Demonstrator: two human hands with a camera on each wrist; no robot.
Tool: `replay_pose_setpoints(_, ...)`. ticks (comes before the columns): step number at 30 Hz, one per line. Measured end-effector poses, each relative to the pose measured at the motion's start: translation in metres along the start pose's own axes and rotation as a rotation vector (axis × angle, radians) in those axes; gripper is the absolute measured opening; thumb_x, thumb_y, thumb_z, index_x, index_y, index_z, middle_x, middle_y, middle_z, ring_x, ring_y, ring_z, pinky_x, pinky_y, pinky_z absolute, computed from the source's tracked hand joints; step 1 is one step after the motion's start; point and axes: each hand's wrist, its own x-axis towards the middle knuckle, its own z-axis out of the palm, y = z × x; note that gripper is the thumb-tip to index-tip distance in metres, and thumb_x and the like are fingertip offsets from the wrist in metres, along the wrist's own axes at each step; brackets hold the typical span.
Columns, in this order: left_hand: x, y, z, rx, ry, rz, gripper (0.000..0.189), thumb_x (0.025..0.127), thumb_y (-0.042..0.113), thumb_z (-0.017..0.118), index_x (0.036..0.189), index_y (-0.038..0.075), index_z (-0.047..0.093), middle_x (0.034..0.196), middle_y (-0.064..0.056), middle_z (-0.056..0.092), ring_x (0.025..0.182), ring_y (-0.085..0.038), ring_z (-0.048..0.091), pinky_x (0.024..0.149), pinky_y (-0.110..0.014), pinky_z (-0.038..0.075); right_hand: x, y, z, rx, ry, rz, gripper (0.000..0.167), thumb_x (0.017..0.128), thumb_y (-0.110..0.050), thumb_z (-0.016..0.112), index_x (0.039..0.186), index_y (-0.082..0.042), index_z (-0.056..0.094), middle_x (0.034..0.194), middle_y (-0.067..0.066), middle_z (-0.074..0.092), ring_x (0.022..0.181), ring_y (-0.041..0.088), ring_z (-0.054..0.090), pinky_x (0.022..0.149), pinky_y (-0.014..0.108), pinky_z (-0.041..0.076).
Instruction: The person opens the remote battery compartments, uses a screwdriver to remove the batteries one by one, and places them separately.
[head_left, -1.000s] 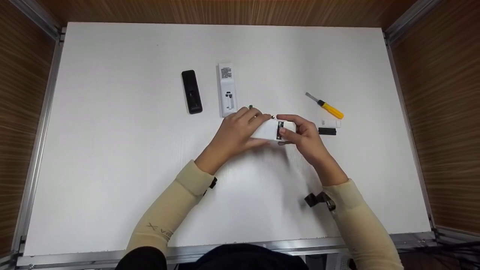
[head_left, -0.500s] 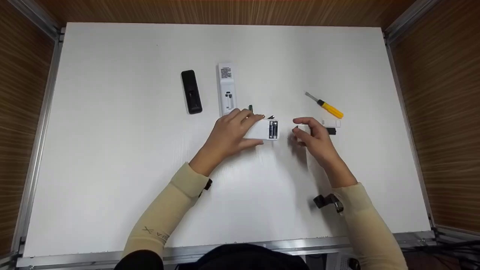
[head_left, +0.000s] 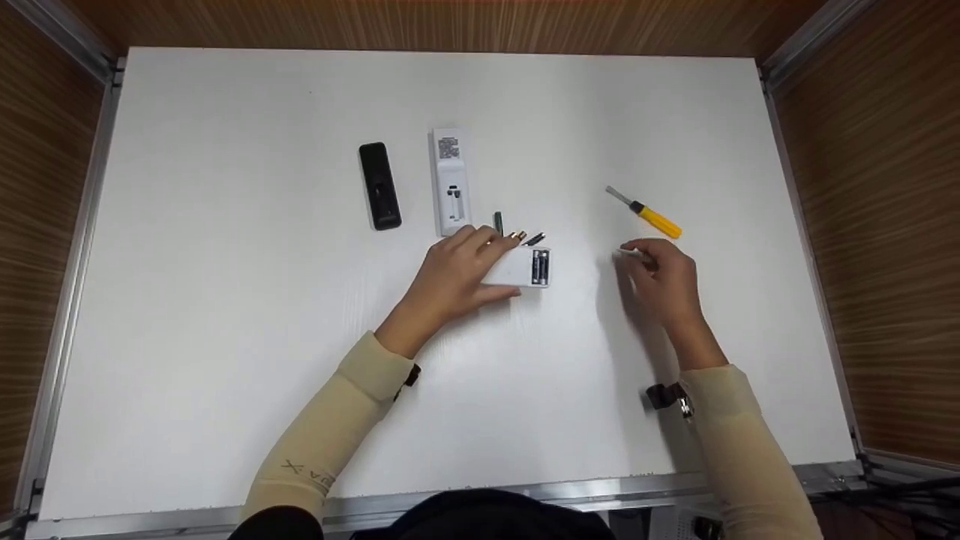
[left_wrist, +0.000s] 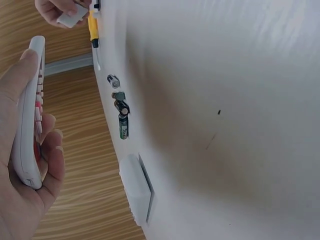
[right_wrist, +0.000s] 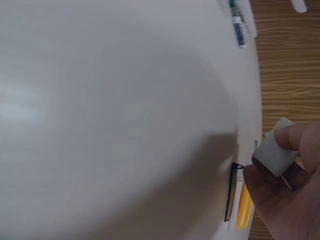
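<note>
My left hand [head_left: 450, 274] grips a white remote control [head_left: 510, 266], back side up, fingers along one long edge and thumb along the other. Two dark batteries [head_left: 540, 268] sit side by side in its uncovered compartment. In the left wrist view, the button side of the remote faces the curled fingers, held above the table. Off to the right, my right hand [head_left: 667, 281] pinches a small white battery cover [right_wrist: 274, 154] between thumb and fingers. Just beyond the left hand lie several loose batteries [left_wrist: 122, 110], partly hidden by it in the head view.
A black remote [head_left: 380, 186] and a second white remote [head_left: 450, 180] lie at the back, both with open battery compartments. A yellow-handled screwdriver [head_left: 656, 219] is beyond the right hand. A black cover [right_wrist: 231, 192] lies under that hand. Wooden panels [head_left: 870, 225] border the table.
My right hand has drawn away from the remote to the right, carrying the white cover; both batteries in the compartment now show. The left hand with the remote has shifted slightly left.
</note>
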Motion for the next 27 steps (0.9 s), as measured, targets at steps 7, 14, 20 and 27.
replay_pose_setpoints(7,-0.002,0.000,0.000,0.005,-0.004,-0.008,0.065,0.084,0.062,0.068,0.129,0.016,0.063,0.114,-0.002,0.065,0.100,-0.021,0.062,0.080,-0.037,0.056,0.000,0.019,-0.004,-0.166,0.080,-0.038,0.019,0.095,-0.013,0.064,0.110,-0.010,0.075,0.106,0.008,0.068,0.095,0.020,0.065,0.080,0.031,0.051)
replay_pose_setpoints(14,-0.003,0.000,0.001,0.004,0.007,-0.005,0.065,0.083,0.061,0.069,0.129,0.016,0.062,0.113,-0.002,0.064,0.100,-0.021,0.061,0.079,-0.037,0.056,-0.007,0.043,-0.024,-0.236,0.119,0.043,0.022,0.095,-0.009,0.064,0.114,-0.009,0.075,0.110,0.010,0.067,0.102,0.027,0.063,0.086,0.041,0.048)
replay_pose_setpoints(20,-0.004,0.000,0.001,-0.006,0.020,0.001,0.064,0.082,0.060,0.071,0.127,0.016,0.063,0.113,-0.002,0.065,0.099,-0.021,0.061,0.079,-0.037,0.056,-0.012,0.054,-0.036,-0.271,0.140,0.060,0.024,0.094,-0.009,0.063,0.114,-0.009,0.076,0.110,0.011,0.067,0.105,0.031,0.060,0.088,0.042,0.046)
replay_pose_setpoints(27,-0.002,-0.001,0.001,-0.005,0.016,-0.007,0.065,0.082,0.061,0.071,0.129,0.016,0.062,0.113,-0.002,0.065,0.101,-0.021,0.061,0.079,-0.038,0.056,-0.015,0.061,-0.043,-0.323,0.162,0.142,0.025,0.097,-0.017,0.062,0.119,-0.015,0.074,0.114,0.009,0.065,0.111,0.030,0.057,0.088,0.044,0.046)
